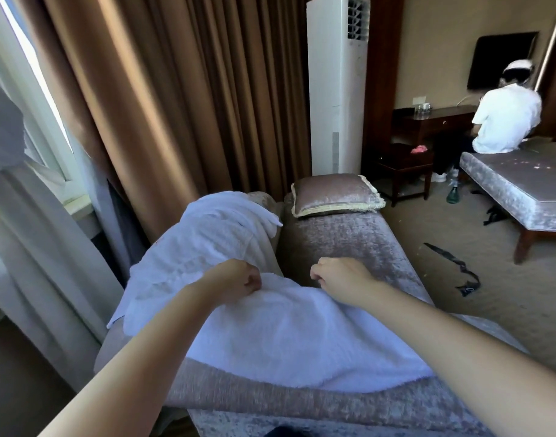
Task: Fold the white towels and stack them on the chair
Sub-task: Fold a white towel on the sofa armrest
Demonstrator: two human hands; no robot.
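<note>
Item, spread towel (286, 335): white terry, lying opened out across the near end of a mauve velvet chaise (349, 234), near edge frayed and hanging toward the camera, far edge lifted slightly into a hump. Left hand (239, 277): fingers curled, pinching the far edge of the spread towel at its left part. Right hand (336, 275): fingers curled into a fist at the far edge on the right, gripping the cloth, fingertips hidden beneath the hand; both forearms bare and reaching forward over the towel. Item, draped towel (207, 234): white, unfolded and rumpled, hung over the pale armchair (269, 203) just left of the chaise, one corner trailing down at lower left. Cushion (333, 193): mauve velvet with cream fringe, resting at the far end of the chaise. Behind it, a tall white floor-standing air conditioner (336, 89), upright against brown curtains (175, 89); a sheer white curtain (34, 231) hangs at the window on the far left. Background right: a person in white (507, 121), back turned, seated on a silver-grey upholstered bench (516, 184); a dark television (500, 61) on the wall; a dark wooden desk (434, 121); a low dark table (403, 165) bearing a pink cloth (419, 149). On the carpet (459, 231): a black strap (456, 266) and a green bottle (453, 193) near the bench
</note>
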